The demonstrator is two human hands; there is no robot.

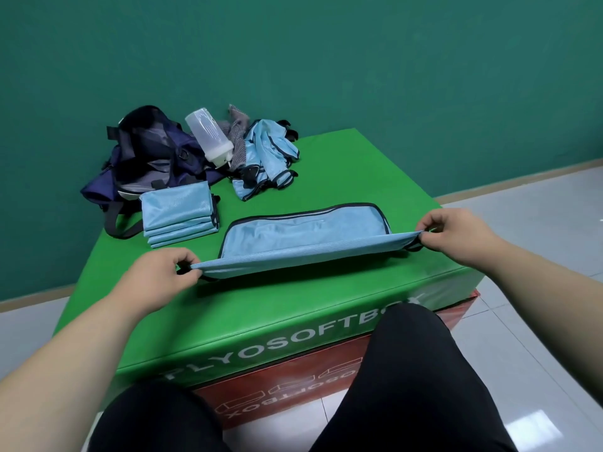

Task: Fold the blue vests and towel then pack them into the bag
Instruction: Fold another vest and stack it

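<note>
A light blue vest (303, 238) with black trim lies across the green box top, its near edge lifted. My left hand (163, 277) pinches the vest's left end and my right hand (453, 233) pinches its right end, holding the edge taut between them. A stack of folded blue vests (179, 216) sits to the left. Behind it lies the open navy bag (146, 158). A heap of unfolded blue vests (266, 158) lies at the back, with a grey striped towel (238, 138) beside it.
A clear plastic bottle (208, 137) leans on the bag. The green soft box (326, 308) rests on a red box (293, 383), on a tiled floor against a green wall. My knees are close to the box's front edge.
</note>
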